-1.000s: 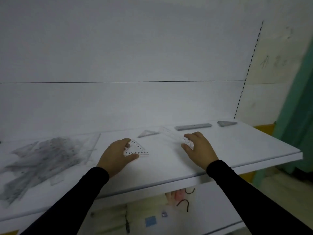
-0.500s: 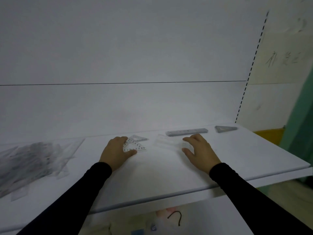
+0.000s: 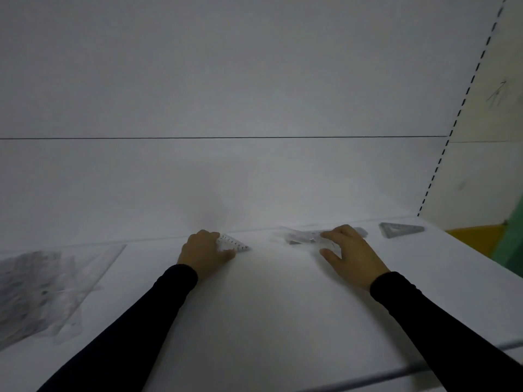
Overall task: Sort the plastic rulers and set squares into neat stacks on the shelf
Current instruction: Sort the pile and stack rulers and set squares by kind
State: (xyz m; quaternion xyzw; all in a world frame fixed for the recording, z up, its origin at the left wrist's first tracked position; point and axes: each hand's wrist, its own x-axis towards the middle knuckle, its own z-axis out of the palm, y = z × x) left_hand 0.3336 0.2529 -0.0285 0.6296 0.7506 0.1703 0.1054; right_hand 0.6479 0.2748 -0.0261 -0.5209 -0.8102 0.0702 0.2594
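Squaring pieces onto their stacks at the back of the white shelf [image 3: 283,321]

My left hand [image 3: 202,254] pinches a small clear plastic set square [image 3: 233,244]; my right hand [image 3: 349,254] holds a clear plastic ruler [image 3: 304,238] — I should align edges before releasing.

Shelf [image 3: 268,321] carries everything. Left hand [image 3: 205,254] at the shelf's middle rear, on a small set square [image 3: 235,244] lying flat just right of it. Right hand [image 3: 352,260] lies right of the left hand, well apart, over blurred rulers [image 3: 300,237] near the shelf's back edge. Set-square stack [image 3: 400,230] right of the right hand, at the rear. Loose pile [image 3: 39,290] far left.
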